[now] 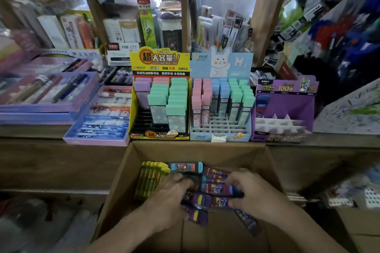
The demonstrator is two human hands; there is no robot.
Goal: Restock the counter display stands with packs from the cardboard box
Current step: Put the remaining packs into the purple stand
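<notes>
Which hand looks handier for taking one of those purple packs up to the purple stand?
Right. The right hand pinches the purple packs and lies below the nearly empty purple stand; the left hand, also gripping them, would likely have to cross over.

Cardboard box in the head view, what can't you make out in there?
All in the head view:
- Purple packs: the left hand and right hand cover them, so the number held is hidden.
- Yellow packs: print too blurred to read.
- Cardboard box: near wall cut off by the picture's bottom edge.
</notes>
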